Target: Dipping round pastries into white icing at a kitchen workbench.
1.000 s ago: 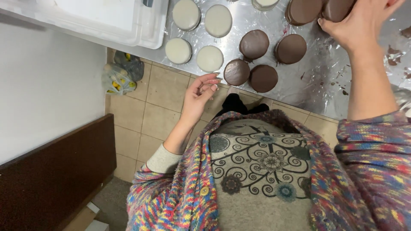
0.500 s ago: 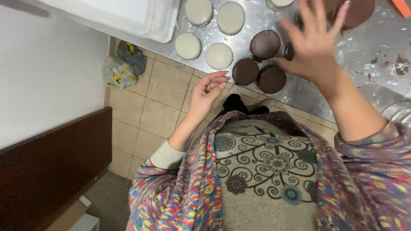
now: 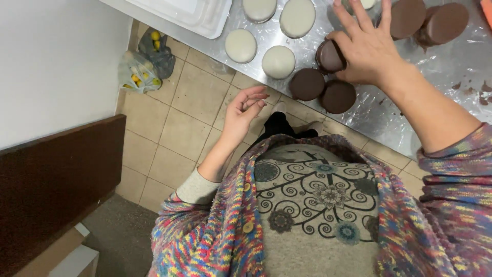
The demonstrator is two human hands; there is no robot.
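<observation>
Head view, and the right hand (image 3: 366, 48) sits at upper centre-right of the frame, fingers spread across the top of a chocolate-coated round cake (image 3: 329, 56), thumb hooked on its near edge, so it grips the disc by the rim and is not pinching it flat. That cake lies on a foil-covered table (image 3: 451, 61), touching or nearly touching two more dark rounds (image 3: 323, 90) just below it, toward the table's edge. My read: light in the hand, stiff enough to lift whole, but the coating looks glossy and possibly soft, so it would smear or fingerprint easily. The rim is the place to hold, with fingertips only. It is a flat disc lying face up, so it has no long axis to speak of, and its flat face points up at the camera.

Moving outward, four pale, white-coated rounds (image 3: 278, 61) sit to the left of the dark ones, and two more dark ones (image 3: 428, 20) sit at upper right. A white plastic tray (image 3: 192, 15) rests at the top left of the table.

The left hand (image 3: 245, 110) hangs off the table over the tiled floor (image 3: 179, 133), palm up, fingers loosely curled, holding nothing. A bag with yellow fruit (image 3: 138, 72) slumps against the wall at left.
</observation>
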